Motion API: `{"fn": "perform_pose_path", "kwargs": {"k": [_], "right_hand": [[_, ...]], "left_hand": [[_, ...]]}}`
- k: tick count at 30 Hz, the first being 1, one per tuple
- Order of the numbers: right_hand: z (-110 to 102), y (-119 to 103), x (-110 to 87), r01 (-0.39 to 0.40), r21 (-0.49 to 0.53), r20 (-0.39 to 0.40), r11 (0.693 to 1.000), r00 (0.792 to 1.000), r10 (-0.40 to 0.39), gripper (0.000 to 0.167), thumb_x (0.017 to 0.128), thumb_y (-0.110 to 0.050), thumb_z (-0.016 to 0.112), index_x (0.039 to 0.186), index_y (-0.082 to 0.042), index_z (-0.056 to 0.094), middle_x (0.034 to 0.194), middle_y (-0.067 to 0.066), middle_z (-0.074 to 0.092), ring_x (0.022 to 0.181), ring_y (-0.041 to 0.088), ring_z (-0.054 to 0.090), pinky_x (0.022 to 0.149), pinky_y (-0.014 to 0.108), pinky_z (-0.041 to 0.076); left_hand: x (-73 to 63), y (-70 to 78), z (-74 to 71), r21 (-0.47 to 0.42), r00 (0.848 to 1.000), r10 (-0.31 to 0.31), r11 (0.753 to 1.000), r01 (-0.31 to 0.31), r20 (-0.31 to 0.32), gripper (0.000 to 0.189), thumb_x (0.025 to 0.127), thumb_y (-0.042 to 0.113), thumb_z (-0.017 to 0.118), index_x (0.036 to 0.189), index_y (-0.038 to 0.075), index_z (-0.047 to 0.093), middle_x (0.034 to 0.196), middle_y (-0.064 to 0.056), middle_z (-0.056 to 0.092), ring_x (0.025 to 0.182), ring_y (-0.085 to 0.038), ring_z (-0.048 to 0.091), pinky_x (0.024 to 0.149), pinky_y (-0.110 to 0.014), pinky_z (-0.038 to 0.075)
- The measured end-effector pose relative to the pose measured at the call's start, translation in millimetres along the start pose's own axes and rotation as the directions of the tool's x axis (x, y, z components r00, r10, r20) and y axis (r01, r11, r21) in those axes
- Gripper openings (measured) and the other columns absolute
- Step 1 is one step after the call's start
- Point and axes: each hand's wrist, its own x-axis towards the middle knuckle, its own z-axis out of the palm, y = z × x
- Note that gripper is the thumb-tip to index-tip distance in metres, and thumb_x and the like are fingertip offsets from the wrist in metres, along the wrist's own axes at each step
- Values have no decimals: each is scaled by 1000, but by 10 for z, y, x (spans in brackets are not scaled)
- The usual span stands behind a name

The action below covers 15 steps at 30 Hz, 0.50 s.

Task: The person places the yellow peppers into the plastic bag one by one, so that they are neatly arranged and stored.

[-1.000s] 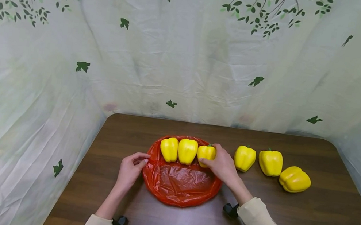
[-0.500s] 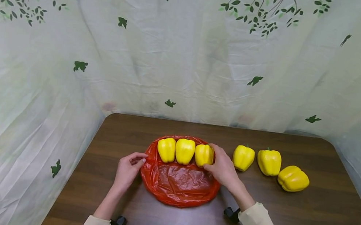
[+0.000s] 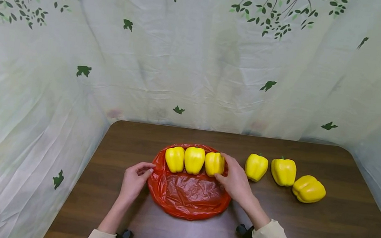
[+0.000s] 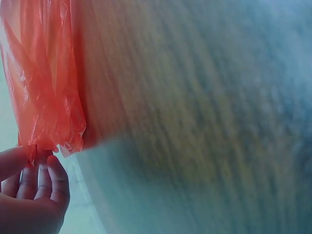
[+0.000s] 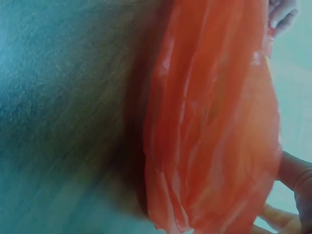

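Note:
A red plastic bag (image 3: 188,208), its rim spread into a rough oval, lies on the table. Inside, along its far side, three yellow bell peppers stand in a row: the left one (image 3: 174,159), the middle one (image 3: 194,160) and the right one (image 3: 214,164). My right hand (image 3: 237,180) holds that right bell pepper, fingers at its upper side and thumb at its lower right. My left hand (image 3: 134,179) pinches the bag's left rim; in the left wrist view, the thumb and fingers meet at the bag's edge (image 4: 46,112). The right wrist view shows the bag's outer wall (image 5: 209,126).
Three more yellow bell peppers are on the brown table (image 3: 133,132) to the right: one upright (image 3: 256,168), another upright beside it (image 3: 283,172), and one on its side (image 3: 309,189). A leaf-print curtain (image 3: 197,57) hangs behind the table.
My right thumb has drawn back from the front of the right bell pepper to its lower right edge. My left hand stays at the bag's rim. The head view has shifted slightly.

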Motion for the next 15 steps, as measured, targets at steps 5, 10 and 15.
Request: {"fn": "perform_pose_path", "kwargs": {"k": [5, 10, 15], "right_hand": [[-84, -18, -90, 32, 26, -31, 999, 999, -31, 72, 81, -15, 81, 144, -8, 46, 140, 15, 51, 125, 33, 50, 99, 55, 43], [-157, 5, -214, 39, 15, -63, 999, 997, -38, 71, 82, -18, 80, 143, -8, 46, 140, 14, 51, 125, 33, 50, 99, 56, 43], [-233, 81, -325, 6, 23, -95, 1000, 995, -4, 68, 84, -19, 78, 144, -10, 45, 140, 14, 50, 116, 35, 55, 92, 54, 49]], "left_hand": [[-5, -6, 0, -6, 1000, -2, 1000, 2, 1, 17, 95, 3, 63, 107, 8, 74, 106, -11, 68, 85, -27, 63, 71, -26, 56], [-4, -3, 8, -6, 1000, 10, 1000, -10, 2, 17, 95, 3, 63, 107, 8, 74, 106, -12, 68, 85, -27, 63, 71, -26, 56], [-11, 7, 12, -8, 1000, 17, 1000, -17, 2, 16, 95, 4, 63, 107, 7, 74, 107, -12, 68, 86, -27, 64, 71, -26, 56]]}}
